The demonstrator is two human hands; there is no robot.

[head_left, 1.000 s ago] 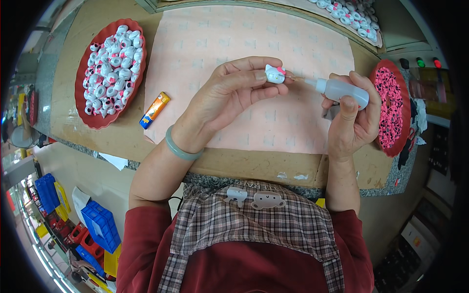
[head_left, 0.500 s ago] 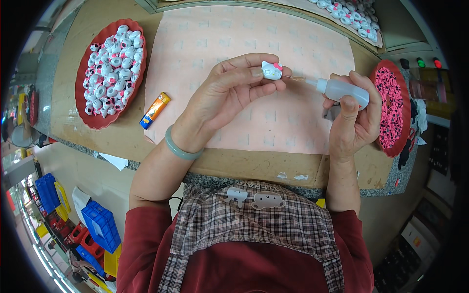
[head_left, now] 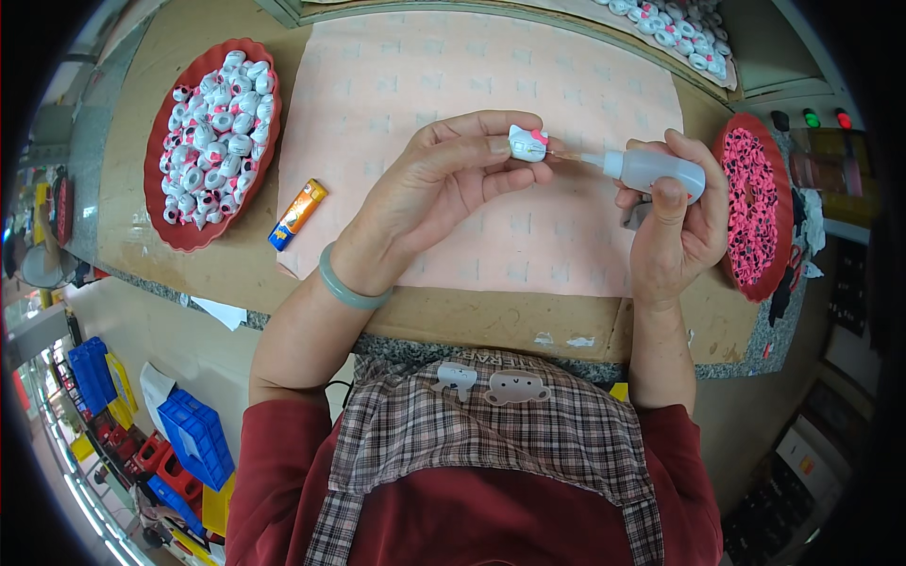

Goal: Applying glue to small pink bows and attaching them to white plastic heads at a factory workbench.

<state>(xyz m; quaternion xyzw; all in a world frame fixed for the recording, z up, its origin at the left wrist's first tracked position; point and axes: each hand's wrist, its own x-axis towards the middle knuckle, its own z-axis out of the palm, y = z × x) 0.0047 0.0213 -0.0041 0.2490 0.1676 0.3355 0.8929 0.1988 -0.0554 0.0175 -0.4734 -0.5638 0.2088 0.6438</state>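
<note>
Between the thumb and fingers of my left hand (head_left: pixel 462 160) is a small white cat-head figure (head_left: pixel 528 143) with a pink bow. My right hand (head_left: pixel 684 212) is wrapped round a translucent white squeeze bottle (head_left: pixel 661 174), tilted nearly level. Its thin needle tip (head_left: pixel 566 155) points left and reaches the right side of the figure; whether it touches, I cannot tell. Both hands are above a pale pink sheet (head_left: pixel 453 255) on the table. Something grey, partly hidden by my right hand, shows beneath the bottle.
At the left stands a red scalloped tray (head_left: pixel 154 189) heaped with white figures. Another red tray (head_left: pixel 785 222) at the right holds small pink-and-black pieces. An orange and blue tube-shaped pack (head_left: pixel 298 215) lies near the sheet's left edge. More white figures (head_left: pixel 675 33) sit on a shelf at the back.
The figure in my left hand has turned slightly and moved a little right. My right hand has shifted the bottle slightly left, bringing its needle tip closer to the figure.
</note>
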